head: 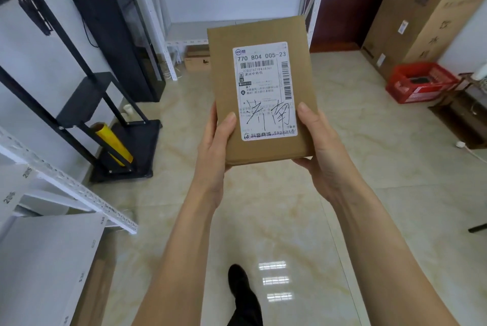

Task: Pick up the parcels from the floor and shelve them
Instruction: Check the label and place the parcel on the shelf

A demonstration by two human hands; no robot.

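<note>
We hold a flat brown cardboard parcel (259, 91) with a white printed shipping label (266, 91) up in front of us, well above the glossy beige tiled floor (369, 194). Our left hand (214, 146) clasps its lower left edge, thumb on the face, and our right hand (319, 141) closes round the lower right corner in the same way, both curled firmly on the box. As we grip only the bottom end, the parcel could tip forward or slide out if either hand loosens while we walk towards the white metal shelving unit (210, 33) ahead. Our fingers behind the box are hidden, the shelf's upper levels are cut off, and the label's small print is too fine to read.
</note>
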